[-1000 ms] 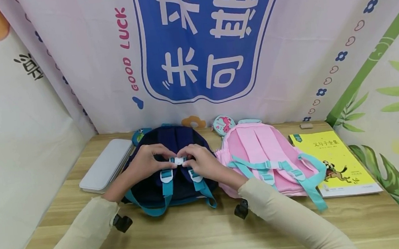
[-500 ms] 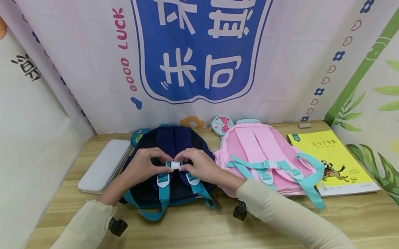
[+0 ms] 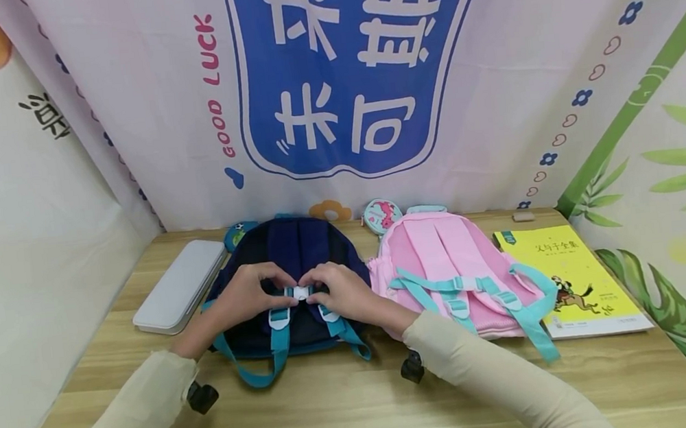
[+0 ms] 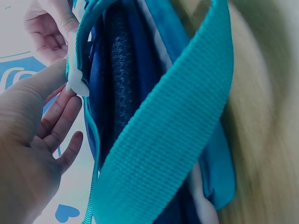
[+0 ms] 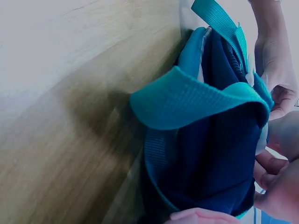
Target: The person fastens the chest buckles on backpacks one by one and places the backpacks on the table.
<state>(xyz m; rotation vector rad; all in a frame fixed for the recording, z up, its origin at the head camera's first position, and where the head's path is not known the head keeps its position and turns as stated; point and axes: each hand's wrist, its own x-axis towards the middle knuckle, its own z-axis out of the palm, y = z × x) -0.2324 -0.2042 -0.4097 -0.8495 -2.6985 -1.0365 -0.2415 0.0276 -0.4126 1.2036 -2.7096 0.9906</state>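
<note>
A dark navy backpack [image 3: 298, 239] with teal straps lies on the table, its shoulder straps facing up. Across those straps sits a white plastic buckle [image 3: 301, 293]. My left hand [image 3: 245, 296] pinches the buckle's left end between thumb and fingertips. At its right end, the thumb and fingers of my right hand [image 3: 344, 291] pinch it too. The buckle looks joined, though fingertips cover both ends. A loose teal webbing strap [image 4: 163, 126] fills much of the left wrist view. In the right wrist view, another teal strap [image 5: 196, 100] loops out over the bag's side.
Right of the navy bag lies a pink backpack [image 3: 426, 240] with mint straps, its edge under my right forearm. Beyond it is a yellow book [image 3: 552, 256]. A grey-white flat case [image 3: 179, 285] lies at left. A printed curtain [image 3: 173, 120] hangs behind the table [image 3: 312, 410].
Both hands have drawn slightly toward me with the buckle between them, lower on the navy bag. Their pinch on it looks the same. The pink backpack, book and case stay put.
</note>
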